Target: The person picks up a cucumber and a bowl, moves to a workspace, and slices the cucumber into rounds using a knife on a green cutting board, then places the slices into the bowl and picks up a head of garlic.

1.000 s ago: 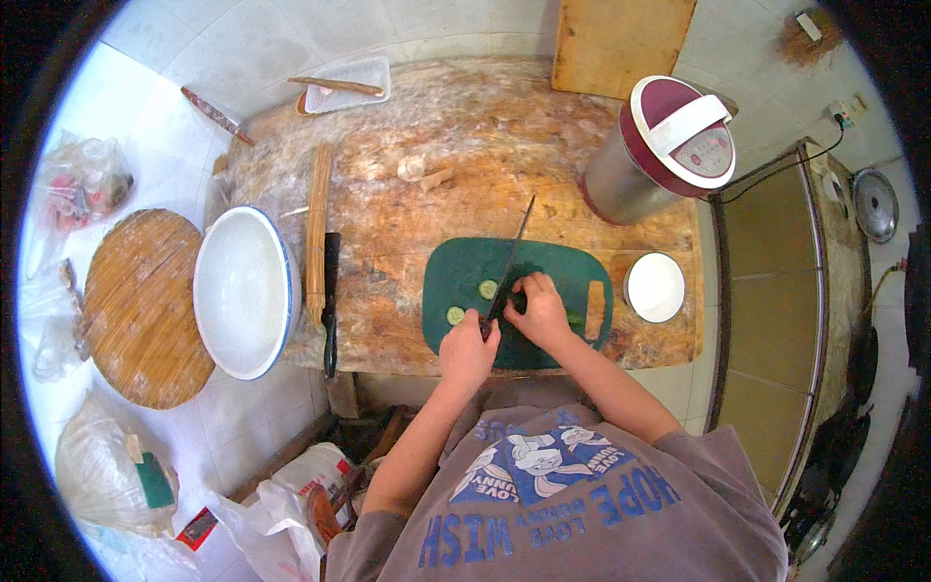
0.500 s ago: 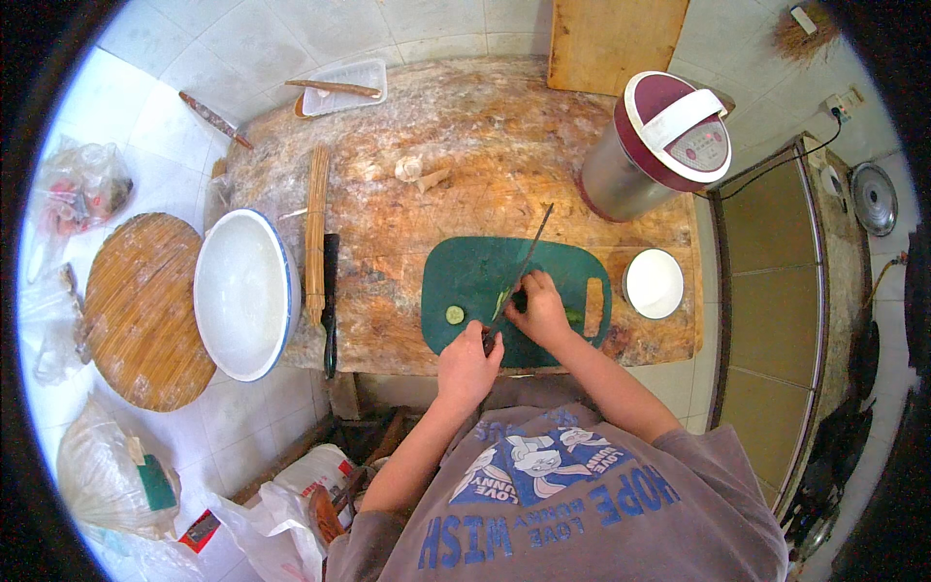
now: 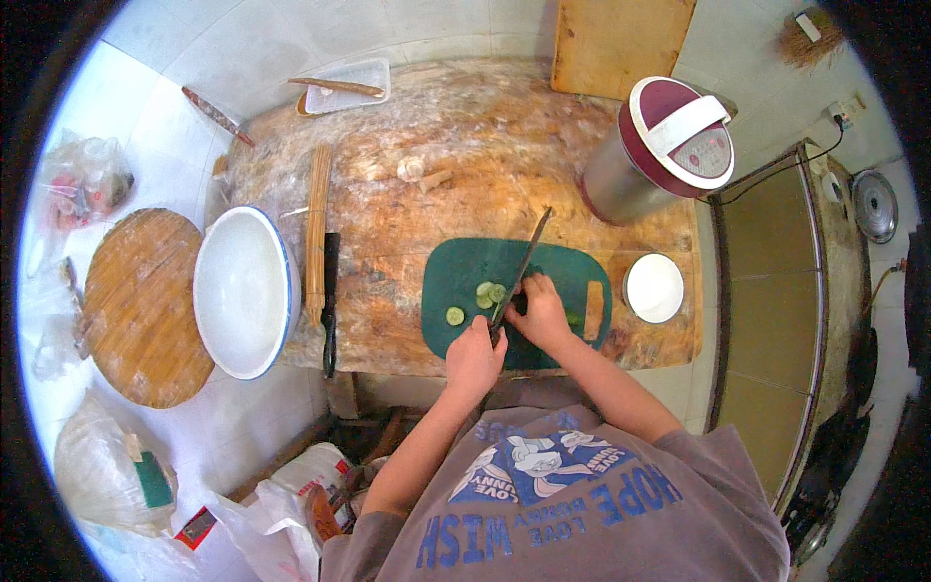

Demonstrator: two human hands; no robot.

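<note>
Presently, our left hand point(image 3: 473, 355) grips the knife point(image 3: 529, 250), while our right hand point(image 3: 539, 312) is curled on the cucumber point(image 3: 574, 318). Slices point(image 3: 484, 295) lie on the board point(image 3: 451, 270), left of the knife.

The right fingers point(image 3: 537, 285) hide much of the cucumber point(image 3: 574, 318).

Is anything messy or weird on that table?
Yes: the wooden tabletop has whitish, dusty-looking smears, so it looks messy. Small pale pieces also lie loose beyond the green board; I can't tell what they are.
</note>
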